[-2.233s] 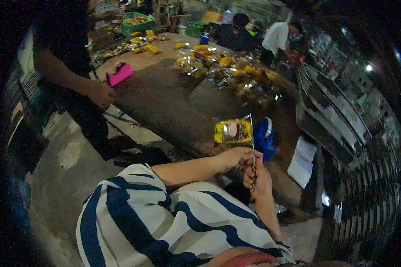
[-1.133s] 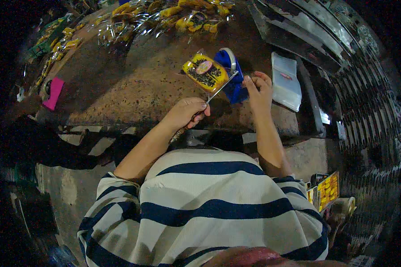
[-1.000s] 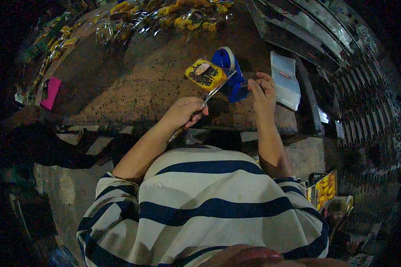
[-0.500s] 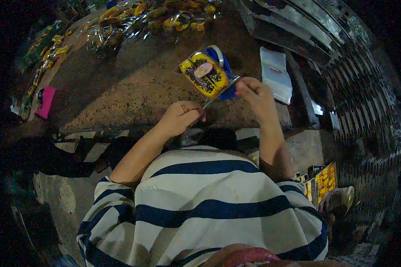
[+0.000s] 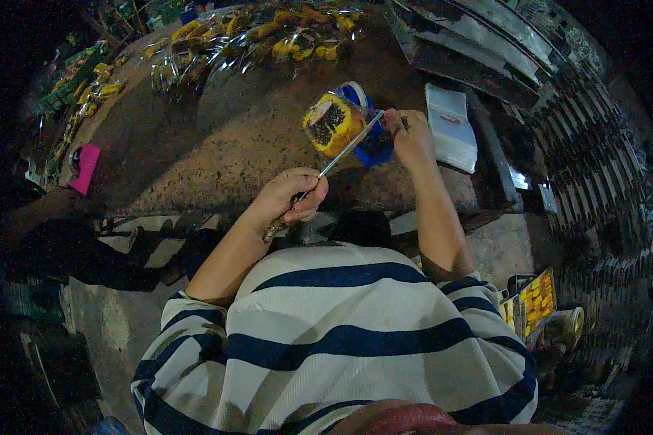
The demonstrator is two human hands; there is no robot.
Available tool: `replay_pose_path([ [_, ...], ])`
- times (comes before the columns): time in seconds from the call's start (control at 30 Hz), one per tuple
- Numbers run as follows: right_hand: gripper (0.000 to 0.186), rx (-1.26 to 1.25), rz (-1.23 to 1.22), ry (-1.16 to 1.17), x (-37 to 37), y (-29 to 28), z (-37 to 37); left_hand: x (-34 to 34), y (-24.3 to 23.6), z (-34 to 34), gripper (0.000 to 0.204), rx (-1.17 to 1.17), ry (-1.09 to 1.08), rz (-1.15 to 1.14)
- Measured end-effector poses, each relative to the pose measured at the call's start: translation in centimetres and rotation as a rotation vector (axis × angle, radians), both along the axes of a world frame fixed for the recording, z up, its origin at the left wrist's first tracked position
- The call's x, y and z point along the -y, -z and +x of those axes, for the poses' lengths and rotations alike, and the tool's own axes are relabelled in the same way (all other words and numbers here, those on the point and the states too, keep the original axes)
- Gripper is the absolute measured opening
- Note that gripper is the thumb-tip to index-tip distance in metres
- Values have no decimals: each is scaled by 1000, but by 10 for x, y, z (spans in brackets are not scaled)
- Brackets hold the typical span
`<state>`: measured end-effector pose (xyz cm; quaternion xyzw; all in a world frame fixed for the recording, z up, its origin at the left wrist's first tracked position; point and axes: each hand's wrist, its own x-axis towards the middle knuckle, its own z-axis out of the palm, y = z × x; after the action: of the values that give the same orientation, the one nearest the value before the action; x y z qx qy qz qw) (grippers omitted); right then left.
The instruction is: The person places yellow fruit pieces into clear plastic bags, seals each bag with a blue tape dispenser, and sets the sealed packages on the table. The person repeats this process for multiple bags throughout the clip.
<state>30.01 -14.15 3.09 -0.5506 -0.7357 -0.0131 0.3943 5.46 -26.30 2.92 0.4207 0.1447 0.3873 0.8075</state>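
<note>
My left hand [image 5: 290, 199] is closed on one end of a thin silver strip [image 5: 345, 148], with crinkled metallic material below the fingers. My right hand [image 5: 406, 127] pinches near the strip's upper end, at the edge of a clear bag. In that bag, a yellow baked item [image 5: 330, 127] with dark topping and a pink label sits raised beside the strip; how the strip is joined to the bag is unclear. A blue tape dispenser [image 5: 376, 154] with a pale roll stands just behind. A stack of clear plastic bags [image 5: 450, 130] lies right of my right hand.
Bagged yellow items [image 5: 261, 29] pile along the worktable [image 5: 174, 159]'s back, and green crates [image 5: 69, 80] stand back left. A pink dispenser [image 5: 87, 168] is at left, near a dark-clothed person's leg. Metal trays [image 5: 471, 58] lie back right; a yellow pictured box [image 5: 533, 304] stands below right.
The view has tilted down since the oldest frame. My hands have spread apart along the strip. Over the last half second the bagged item has turned and my right hand has moved up slightly.
</note>
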Motion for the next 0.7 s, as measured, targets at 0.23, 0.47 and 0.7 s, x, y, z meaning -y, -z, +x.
replay_pose_path([
  [0.23,22,-655,-262,-258,7,25,19,-4,-1,-1,26,-190,-75,43],
  [0.47,36,1,-124,44,51,8,20,-6,-6,14,24,-495,-282,114],
  [0.7,45,-191,-447,-237,69,-39,2,-7,10,35,20,-777,-587,617],
])
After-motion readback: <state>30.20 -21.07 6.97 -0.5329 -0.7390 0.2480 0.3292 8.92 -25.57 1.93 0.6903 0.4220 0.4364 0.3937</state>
